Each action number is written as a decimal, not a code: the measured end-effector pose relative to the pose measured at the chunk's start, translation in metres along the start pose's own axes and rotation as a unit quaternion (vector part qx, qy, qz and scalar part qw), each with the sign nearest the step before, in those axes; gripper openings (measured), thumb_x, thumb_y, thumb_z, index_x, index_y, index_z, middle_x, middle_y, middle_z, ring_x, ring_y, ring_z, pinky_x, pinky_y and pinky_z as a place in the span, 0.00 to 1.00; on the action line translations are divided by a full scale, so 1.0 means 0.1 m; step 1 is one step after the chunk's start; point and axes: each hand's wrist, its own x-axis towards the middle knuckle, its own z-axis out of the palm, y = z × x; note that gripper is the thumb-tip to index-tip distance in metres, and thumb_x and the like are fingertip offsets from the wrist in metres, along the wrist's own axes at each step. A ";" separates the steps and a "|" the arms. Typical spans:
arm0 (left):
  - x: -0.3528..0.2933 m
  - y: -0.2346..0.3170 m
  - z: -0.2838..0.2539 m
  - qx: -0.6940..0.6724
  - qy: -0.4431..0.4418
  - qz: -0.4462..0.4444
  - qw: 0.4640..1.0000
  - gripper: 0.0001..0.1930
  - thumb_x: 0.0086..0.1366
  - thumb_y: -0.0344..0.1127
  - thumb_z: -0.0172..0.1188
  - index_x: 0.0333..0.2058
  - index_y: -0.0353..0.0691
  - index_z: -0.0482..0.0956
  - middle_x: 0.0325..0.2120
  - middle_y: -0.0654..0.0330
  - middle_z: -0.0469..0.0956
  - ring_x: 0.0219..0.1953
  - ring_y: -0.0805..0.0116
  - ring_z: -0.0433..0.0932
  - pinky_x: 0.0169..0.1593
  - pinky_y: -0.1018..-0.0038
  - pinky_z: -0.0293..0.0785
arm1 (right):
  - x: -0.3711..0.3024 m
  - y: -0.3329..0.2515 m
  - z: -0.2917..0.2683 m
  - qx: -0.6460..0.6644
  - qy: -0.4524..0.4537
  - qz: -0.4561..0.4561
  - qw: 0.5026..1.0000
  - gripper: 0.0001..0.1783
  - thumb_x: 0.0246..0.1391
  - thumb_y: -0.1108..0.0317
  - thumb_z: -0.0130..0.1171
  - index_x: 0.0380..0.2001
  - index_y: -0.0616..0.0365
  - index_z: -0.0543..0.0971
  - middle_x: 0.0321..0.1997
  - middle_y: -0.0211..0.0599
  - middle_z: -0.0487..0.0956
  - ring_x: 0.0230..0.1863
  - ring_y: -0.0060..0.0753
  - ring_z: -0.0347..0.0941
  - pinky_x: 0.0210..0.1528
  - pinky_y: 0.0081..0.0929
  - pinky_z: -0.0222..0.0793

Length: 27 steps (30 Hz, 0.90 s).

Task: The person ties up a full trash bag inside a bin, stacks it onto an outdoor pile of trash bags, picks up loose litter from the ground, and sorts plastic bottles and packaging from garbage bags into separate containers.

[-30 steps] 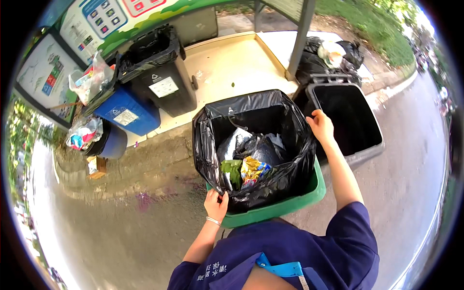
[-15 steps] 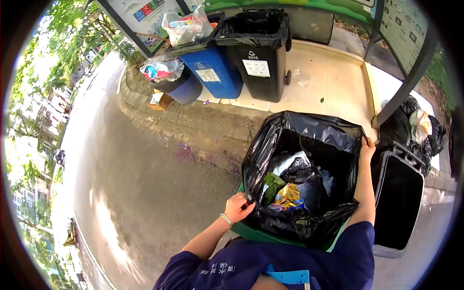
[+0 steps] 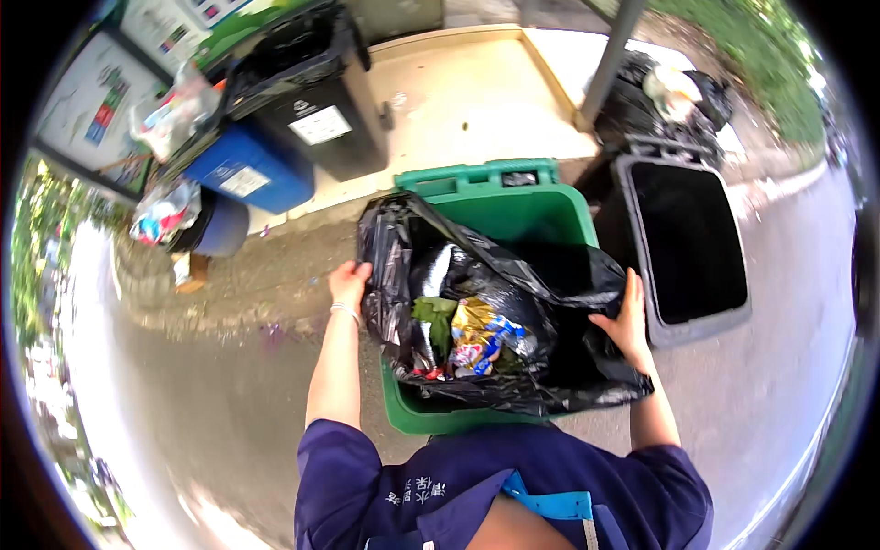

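A black garbage bag sits loosely gathered in a green wheeled bin in front of me. The bin's far rim and inner wall are bare. In the bag's mouth lie a gold and blue wrapper, a crumpled green piece, silvery film and dark plastic. My left hand is closed on the bag's left side, its fingertips partly hidden by the plastic. At the right side, my right hand holds the bag's edge, thumb toward the opening and fingers stretched along the outside.
Right of the green bin stands a dark bin with its grey-edged lid hanging open. Full black bags lie behind it by a post. At the far left are a black bin, a blue bin and a small bucket.
The bag's far edge has come off the bin's back rim and toward me, baring the green bin. My left hand moved up its side; my right moved down. The view has turned right.
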 end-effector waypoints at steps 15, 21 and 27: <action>-0.76 -0.19 -1.53 0.157 0.115 0.168 0.966 0.32 0.53 0.25 0.67 0.57 0.30 0.66 0.53 0.49 0.70 0.55 0.57 0.69 0.61 0.63 0.62 | -0.34 0.71 -1.07 0.147 0.032 0.079 0.986 0.39 0.40 0.66 0.74 0.57 0.60 0.70 0.48 0.42 0.78 0.48 0.26 0.73 0.48 0.26 0.70; -2.79 2.63 0.58 0.073 -0.381 0.481 0.786 0.64 0.42 0.68 0.67 0.67 0.34 0.43 0.68 0.40 0.42 0.70 0.43 0.40 0.68 0.50 0.39 | -0.05 -0.05 -1.44 0.178 0.065 0.044 0.981 0.12 0.41 0.83 0.61 0.33 0.65 0.78 0.28 0.38 0.79 0.31 0.29 0.76 0.37 0.22 0.70; -2.82 2.13 2.37 0.169 -0.267 0.479 0.819 0.64 0.35 0.39 0.76 0.65 0.26 0.42 0.67 0.37 0.38 0.70 0.40 0.37 0.68 0.45 0.38 | 0.31 -0.59 -1.60 0.204 0.110 -0.063 0.971 0.11 0.39 0.87 0.57 0.29 0.63 0.77 0.29 0.39 0.76 0.29 0.37 0.75 0.32 0.24 0.69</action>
